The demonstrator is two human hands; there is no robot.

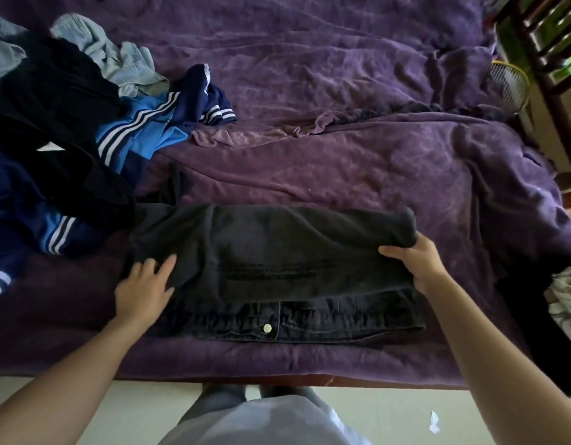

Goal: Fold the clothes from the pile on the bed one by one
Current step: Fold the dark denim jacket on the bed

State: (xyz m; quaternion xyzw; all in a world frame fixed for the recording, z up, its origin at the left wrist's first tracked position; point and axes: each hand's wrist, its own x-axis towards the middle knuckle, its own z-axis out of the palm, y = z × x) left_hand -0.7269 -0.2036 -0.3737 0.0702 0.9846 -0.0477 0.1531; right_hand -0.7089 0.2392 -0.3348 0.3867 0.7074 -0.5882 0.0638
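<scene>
A pair of dark grey jeans (277, 261) lies folded over near the front edge of the bed, waistband and metal button toward me. My left hand (146, 285) rests on the jeans' left edge with its fingers spread flat. My right hand (415, 261) grips the folded right edge, thumb on top and fingers tucked under the cloth. The pile of unfolded clothes (62, 139) sits at the left: black garments, a blue and navy striped top, and a pale denim piece further back.
A rumpled purple blanket (358, 155) covers the bed. Dark and patterned clothes (563, 303) lie at the right edge. A wooden chair (547, 53) and a racket (509, 85) stand beyond the bed's right side. Pale floor lies below the bed's front edge.
</scene>
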